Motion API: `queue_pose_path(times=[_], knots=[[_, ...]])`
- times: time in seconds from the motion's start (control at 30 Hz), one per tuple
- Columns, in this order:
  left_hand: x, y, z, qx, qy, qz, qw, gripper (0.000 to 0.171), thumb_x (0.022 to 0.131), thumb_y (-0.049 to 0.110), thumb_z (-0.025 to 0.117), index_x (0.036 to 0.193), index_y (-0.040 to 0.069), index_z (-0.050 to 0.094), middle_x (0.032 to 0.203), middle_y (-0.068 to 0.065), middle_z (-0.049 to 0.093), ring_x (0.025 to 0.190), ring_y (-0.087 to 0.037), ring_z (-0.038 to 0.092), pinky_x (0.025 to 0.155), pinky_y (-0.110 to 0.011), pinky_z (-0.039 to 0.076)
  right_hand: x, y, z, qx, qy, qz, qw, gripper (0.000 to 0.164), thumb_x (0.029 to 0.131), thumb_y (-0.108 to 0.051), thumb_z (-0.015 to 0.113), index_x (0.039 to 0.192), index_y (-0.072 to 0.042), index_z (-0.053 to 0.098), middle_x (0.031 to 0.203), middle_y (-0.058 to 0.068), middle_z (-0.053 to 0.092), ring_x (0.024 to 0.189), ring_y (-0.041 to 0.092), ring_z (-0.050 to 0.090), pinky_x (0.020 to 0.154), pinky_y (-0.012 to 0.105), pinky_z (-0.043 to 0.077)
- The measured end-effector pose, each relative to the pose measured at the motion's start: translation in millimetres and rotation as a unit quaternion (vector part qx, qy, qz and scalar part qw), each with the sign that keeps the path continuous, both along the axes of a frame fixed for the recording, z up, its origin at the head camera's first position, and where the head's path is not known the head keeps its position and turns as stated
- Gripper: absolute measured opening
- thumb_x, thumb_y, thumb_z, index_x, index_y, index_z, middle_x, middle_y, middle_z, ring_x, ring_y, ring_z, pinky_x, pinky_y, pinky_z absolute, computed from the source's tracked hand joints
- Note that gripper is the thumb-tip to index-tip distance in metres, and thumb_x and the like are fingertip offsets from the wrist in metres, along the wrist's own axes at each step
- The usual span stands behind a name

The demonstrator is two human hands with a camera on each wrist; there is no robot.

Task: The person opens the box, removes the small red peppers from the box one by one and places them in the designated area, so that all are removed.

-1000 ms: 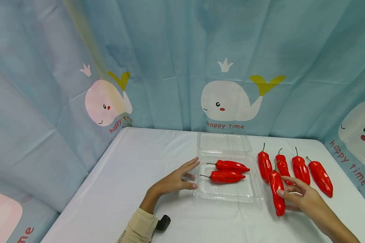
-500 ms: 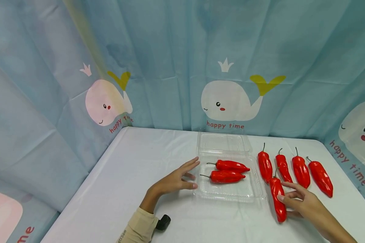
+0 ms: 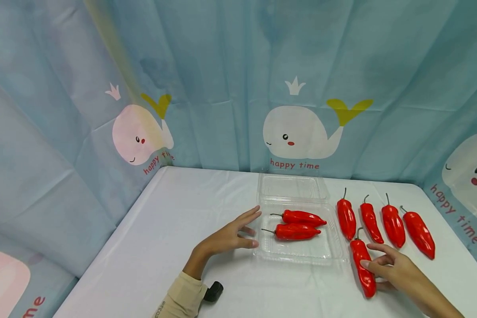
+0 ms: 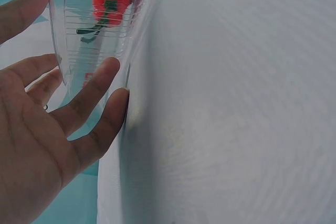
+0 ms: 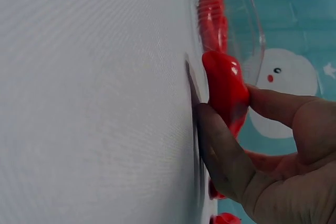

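Observation:
My right hand (image 3: pixel 401 270) pinches a shiny red chili pepper (image 3: pixel 361 260) between thumb and fingers, its stem pointing away from me. In the right wrist view the thumb presses one side of the held pepper (image 5: pixel 227 85), while fingers curl under it, close over the white cloth. My left hand (image 3: pixel 228 234) is spread at the left side of a clear plastic clamshell box (image 3: pixel 298 252), fingertips right at its wall in the left wrist view. Two red chili peppers (image 3: pixel 298 231) lie side by side in the box's base, stems to the left.
Several more red chili peppers (image 3: pixel 392 225) lie in a row right of the box. Its lid (image 3: pixel 292 187) is folded back towards the blue whale-print curtain (image 3: pixel 222 88). A white cloth (image 3: pixel 183 207) covers the table.
My right hand has drawn its pepper a little towards me, away from the row, so the peppers behind show more fully. The left hand has stayed at the box.

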State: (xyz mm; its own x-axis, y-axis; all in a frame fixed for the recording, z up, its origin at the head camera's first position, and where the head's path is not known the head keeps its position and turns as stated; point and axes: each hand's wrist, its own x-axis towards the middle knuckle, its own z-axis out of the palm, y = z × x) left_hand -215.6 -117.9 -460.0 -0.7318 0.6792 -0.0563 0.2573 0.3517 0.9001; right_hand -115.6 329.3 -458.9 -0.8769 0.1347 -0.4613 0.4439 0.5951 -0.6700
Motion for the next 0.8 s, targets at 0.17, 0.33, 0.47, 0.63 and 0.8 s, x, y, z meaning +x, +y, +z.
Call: queue_pose_path(times=[0.17,0.33,0.47,0.63,0.8], knots=[[-0.7,-0.1,-1.3,-0.002,0.000,0.000,1.0000,0.088,0.097,0.035,0.071,0.170,0.021,0.026,0.178,0.010,0.014,0.136,-0.027,0.060,0.105,-0.035,0.053,-0.6,-1.4,0.3,0.015,0.001,0.008,1.000,0.106,0.088,-0.046,0.085,0.157,0.011,0.028,0.109,0.021,0.068,0.084,0.017,0.071,0.077,0.041,0.066],[-0.8,-0.1,-0.6,0.000,0.000,-0.001,1.0000,0.088,0.097,0.034,0.072,0.170,0.020,0.025,0.178,0.008,0.013,0.136,-0.027,0.060,0.104,-0.034,0.053,0.5,-5.2,0.9,0.009,-0.002,0.002,1.000,0.103,0.090,-0.044,0.084,0.157,0.010,0.027,0.098,0.012,0.068,0.079,0.018,0.069,0.075,0.038,0.065],[-1.0,0.0,-0.8,0.000,0.001,-0.003,1.0000,0.088,0.097,0.034,0.072,0.171,0.020,0.025,0.179,0.005,0.012,0.135,-0.026,0.060,0.105,-0.034,0.053,0.8,-4.7,1.8,0.012,-0.003,0.003,1.000,0.102,0.089,-0.043,0.085,0.157,0.009,0.029,0.098,0.011,0.068,0.079,0.017,0.069,0.074,0.037,0.065],[-1.2,-0.3,-1.9,-0.004,0.002,-0.001,1.0000,0.088,0.097,0.035,0.072,0.170,0.020,0.025,0.179,0.007,0.013,0.135,-0.026,0.060,0.106,-0.037,0.053,0.3,0.2,3.4,0.020,0.006,0.010,1.000,0.103,0.089,-0.047,0.084,0.157,0.010,0.031,0.104,0.013,0.069,0.081,0.016,0.070,0.074,0.038,0.065],[-0.7,-0.2,-1.1,-0.006,0.002,-0.001,1.0000,0.089,0.097,0.036,0.072,0.171,0.020,0.025,0.179,0.006,0.012,0.136,-0.027,0.060,0.106,-0.038,0.054,0.1,4.1,7.1,0.053,0.029,0.021,0.998,0.104,0.089,-0.054,0.082,0.155,0.011,0.034,0.104,0.012,0.070,0.078,0.017,0.067,0.074,0.037,0.065]])
